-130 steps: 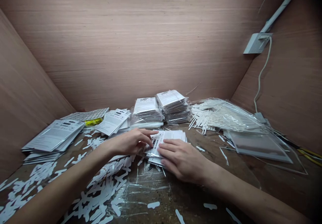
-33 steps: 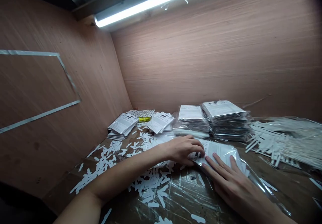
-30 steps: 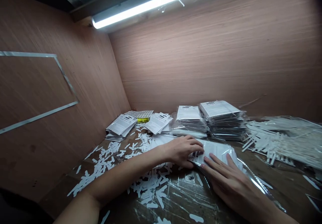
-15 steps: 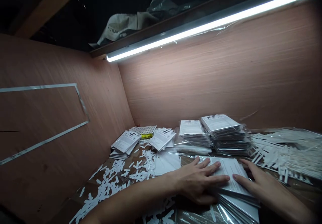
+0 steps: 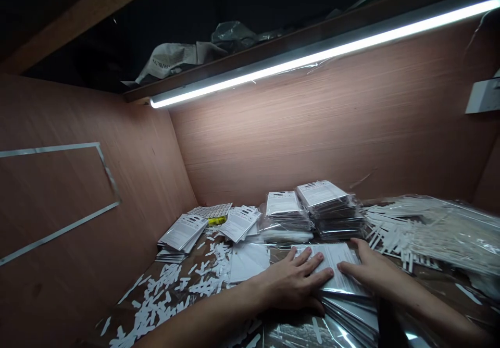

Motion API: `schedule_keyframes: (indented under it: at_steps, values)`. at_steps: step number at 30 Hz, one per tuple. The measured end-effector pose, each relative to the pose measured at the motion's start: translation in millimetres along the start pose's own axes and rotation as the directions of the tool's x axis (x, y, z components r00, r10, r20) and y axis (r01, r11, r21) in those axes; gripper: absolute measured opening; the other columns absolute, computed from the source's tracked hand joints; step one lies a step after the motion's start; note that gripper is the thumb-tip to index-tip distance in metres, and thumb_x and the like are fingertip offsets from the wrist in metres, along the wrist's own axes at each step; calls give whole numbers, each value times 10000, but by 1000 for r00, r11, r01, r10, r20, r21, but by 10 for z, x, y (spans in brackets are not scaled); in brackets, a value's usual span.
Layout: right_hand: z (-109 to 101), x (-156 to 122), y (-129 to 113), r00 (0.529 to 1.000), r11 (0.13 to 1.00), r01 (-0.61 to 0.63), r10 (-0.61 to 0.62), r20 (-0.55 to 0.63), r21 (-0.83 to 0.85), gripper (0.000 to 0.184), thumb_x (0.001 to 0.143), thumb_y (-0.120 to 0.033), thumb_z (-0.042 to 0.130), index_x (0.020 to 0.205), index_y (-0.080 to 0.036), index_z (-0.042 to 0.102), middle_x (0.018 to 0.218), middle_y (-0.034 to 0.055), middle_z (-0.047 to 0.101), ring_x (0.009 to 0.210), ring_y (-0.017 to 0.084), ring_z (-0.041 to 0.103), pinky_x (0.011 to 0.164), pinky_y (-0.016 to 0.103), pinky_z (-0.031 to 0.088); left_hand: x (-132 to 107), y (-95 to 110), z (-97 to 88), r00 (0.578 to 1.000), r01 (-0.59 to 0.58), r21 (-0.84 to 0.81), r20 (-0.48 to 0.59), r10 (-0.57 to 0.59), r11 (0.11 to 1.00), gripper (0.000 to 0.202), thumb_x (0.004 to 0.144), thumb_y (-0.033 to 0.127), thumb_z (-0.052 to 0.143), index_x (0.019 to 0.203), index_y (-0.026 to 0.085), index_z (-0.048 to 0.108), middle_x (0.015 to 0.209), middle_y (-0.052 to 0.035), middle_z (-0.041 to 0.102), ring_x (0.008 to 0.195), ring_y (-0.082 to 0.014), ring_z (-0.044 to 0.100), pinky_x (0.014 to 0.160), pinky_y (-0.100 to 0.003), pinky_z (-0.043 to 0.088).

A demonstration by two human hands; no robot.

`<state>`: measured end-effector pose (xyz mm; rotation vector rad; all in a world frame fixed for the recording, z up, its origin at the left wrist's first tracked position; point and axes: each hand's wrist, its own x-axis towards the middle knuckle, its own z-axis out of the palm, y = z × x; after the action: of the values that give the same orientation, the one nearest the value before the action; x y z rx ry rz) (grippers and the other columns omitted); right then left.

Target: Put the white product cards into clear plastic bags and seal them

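1. At the far left, white paper strips (image 5: 156, 298) lie in a loose drift, with many of them scattered and none gathered up.
2. Behind them sit a low stack of printed cards (image 5: 182, 232), a sheet of small labels (image 5: 201, 212) and a yellow tag (image 5: 217, 221). Loose printed cards (image 5: 239, 223) lie just beside these, fanned out and not squared.
3. A white sheet (image 5: 249, 262) lies flat near the left hand (image 5: 291, 281).
4. The left hand is open, its fingers spread and pressed flat on the near edge of a shiny pile of cards (image 5: 336, 267), which sits at the front of the bench, between both hands.
5. Farther back stand a wrapped stack (image 5: 283, 213) and a taller wrapped stack (image 5: 326, 207), side by side, both neat and squared, and they look finished.
6. The right hand (image 5: 375, 271) is also open, lying flat with its fingertips on the pile's right edge. Neither hand grips.
7. At the far right, a plastic bag of white sticks (image 5: 427, 233) lies heaped, with some sticks spilling out at its left end.
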<state>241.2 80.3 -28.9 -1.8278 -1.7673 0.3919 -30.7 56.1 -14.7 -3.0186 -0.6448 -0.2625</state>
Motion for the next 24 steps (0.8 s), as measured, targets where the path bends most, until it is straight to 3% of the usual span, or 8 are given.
schedule_keyframes:
  at_steps: [4,7,9,11,13,15,20,24]
  values:
    - [-100,-15,-20,997,995,-72,72,-6,64,879,723,-525,685,1448,-56,525,1327,307,652,1219,462,653,951,541,545,-8,12,-43,1000,13,-11,-10,-13,1000,827,977,625,524,1625,179,269,1670,-239,304,1538,-461,288,1201,-693,304]
    - [-182,-76,-59,982,953,-176,188,-28,245,805,715,-539,700,1386,-112,568,1315,279,667,1196,452,666,929,546,560,-19,2,-44,999,38,-33,-20,-39,999,845,969,648,513,1625,171,276,1667,-241,301,1543,-448,284,1211,-680,298]
    - [-246,-159,-97,955,848,-283,293,49,448,696,733,-533,690,1308,-150,599,1284,261,695,1148,426,701,865,515,595,-27,-23,-22,999,47,-58,-22,-49,997,862,958,675,500,1627,178,278,1670,-233,298,1546,-443,281,1220,-673,288]
    - [-313,-262,-139,924,670,-378,315,216,638,508,765,-499,659,1159,-178,651,1220,241,737,1080,389,741,806,465,621,-36,-60,15,998,41,-81,-35,-44,996,874,950,694,493,1627,185,282,1672,-222,304,1547,-439,279,1231,-661,278]
    - [-371,-356,-174,886,500,-464,246,394,732,364,794,-487,637,1006,-195,686,1106,219,780,980,362,773,781,441,630,-43,-100,59,998,28,-94,-54,-33,995,898,936,706,509,1626,175,287,1669,-222,313,1549,-436,275,1240,-643,274]
    - [-401,-419,-194,869,428,-487,157,468,761,341,811,-505,651,927,-190,707,1033,206,797,937,347,781,792,429,632,-46,-132,96,997,18,-100,-68,-25,995,922,922,706,539,1623,161,289,1666,-230,315,1552,-433,271,1243,-629,279]
    - [-322,-459,-226,935,592,-343,146,322,729,441,809,-500,726,1113,-183,689,1133,191,782,1007,351,771,711,397,637,-44,-150,89,998,15,-98,-53,-20,995,889,943,665,558,1622,161,284,1675,-228,295,1562,-423,245,1246,-628,276]
    - [-215,-454,-339,946,547,-319,139,291,774,445,809,-354,690,1197,-143,632,1093,188,783,1008,322,770,797,398,631,-37,-143,10,999,-8,-88,-51,3,996,926,917,617,636,1621,137,274,1672,-239,292,1562,-432,234,1237,-658,268]
